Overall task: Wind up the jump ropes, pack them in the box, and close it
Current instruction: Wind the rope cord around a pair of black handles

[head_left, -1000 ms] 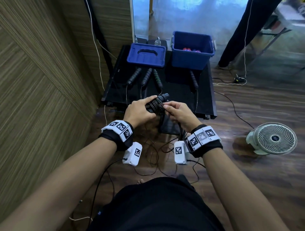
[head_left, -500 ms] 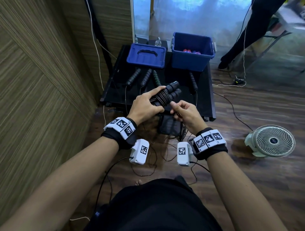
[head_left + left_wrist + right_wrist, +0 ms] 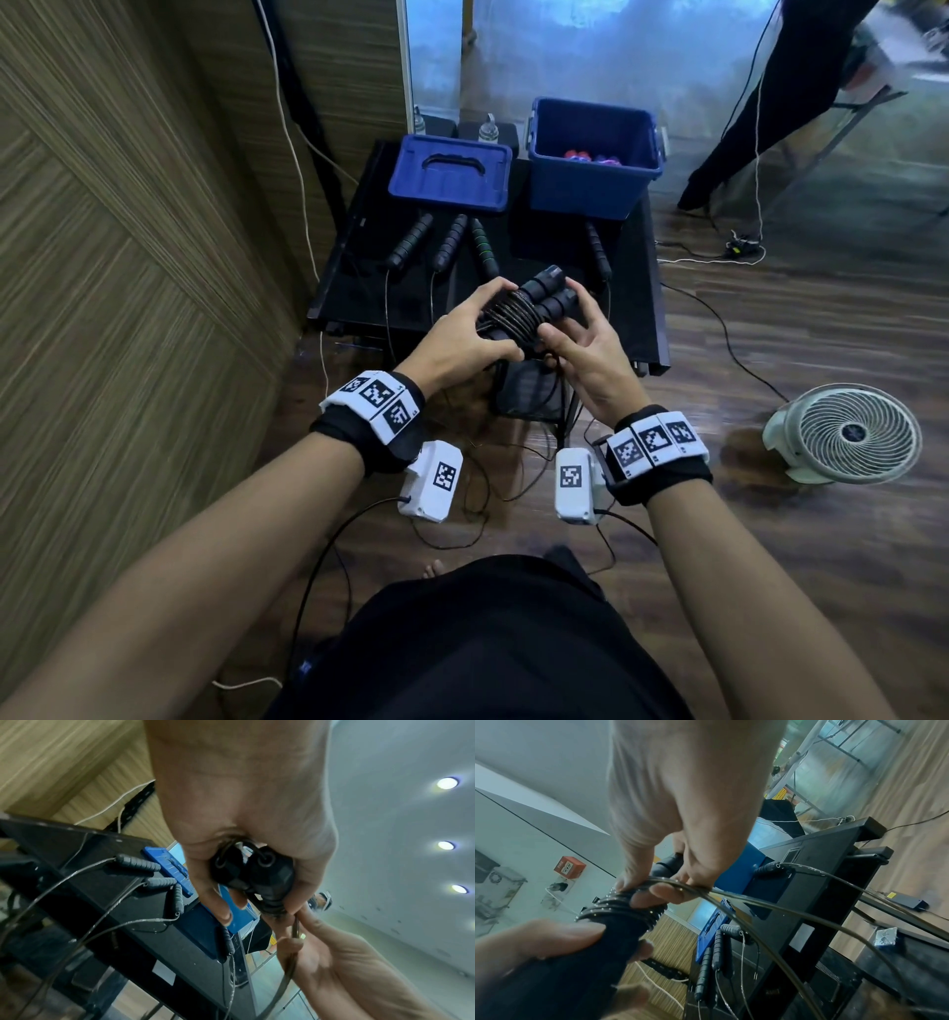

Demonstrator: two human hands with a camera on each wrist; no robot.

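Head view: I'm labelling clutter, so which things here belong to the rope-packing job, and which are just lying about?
Job:
- held jump rope, gripped by left hand and right hand
- loose handles
- blue box
- lid

Lying about:
- fan
- bottle
- white cable

Glossy blue plastic box (image 3: 593, 169), matt ribbed handles (image 3: 544, 298), wood-grain floor (image 3: 770, 334).

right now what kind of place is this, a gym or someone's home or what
Probably an indoor workroom or office set up for recording, not clearly a gym: wood-look floor, a fire alarm box on the wall, recessed ceiling lights, and a low black table with a blue box.
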